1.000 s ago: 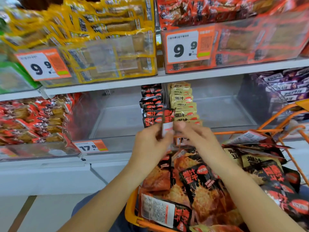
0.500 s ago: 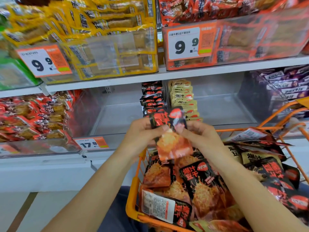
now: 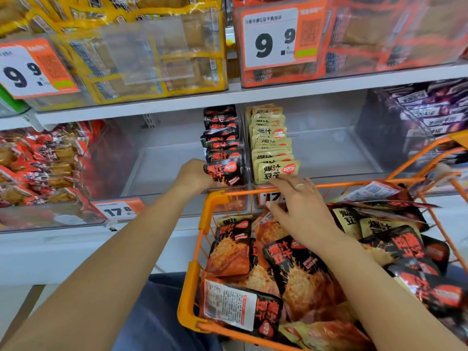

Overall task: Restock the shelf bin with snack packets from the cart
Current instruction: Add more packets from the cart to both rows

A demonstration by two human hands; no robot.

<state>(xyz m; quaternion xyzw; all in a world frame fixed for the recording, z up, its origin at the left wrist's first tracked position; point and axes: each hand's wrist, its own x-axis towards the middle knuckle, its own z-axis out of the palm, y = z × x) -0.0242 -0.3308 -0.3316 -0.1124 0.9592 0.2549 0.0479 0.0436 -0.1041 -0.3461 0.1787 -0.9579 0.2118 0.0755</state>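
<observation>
Roughly midway: left hand [image 3: 192, 177] grasps a black packet [image 3: 224, 172] at the front edge of the shelf bin [image 3: 243, 158], heading its row. Right hand [image 3: 300, 211], loose and empty, hovers over the cart [image 3: 195, 252], which holds many more.

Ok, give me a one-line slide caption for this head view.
Left hand slots a black packet into the shelf bin's front row; right hand hovers open above the orange cart.

Both bare arms reach forward. The left hand [image 3: 193, 175] has its fingers curled in a grip; the right hand [image 3: 298, 209] (a ring on one finger) is lower, its fingers spread and relaxed.
</observation>
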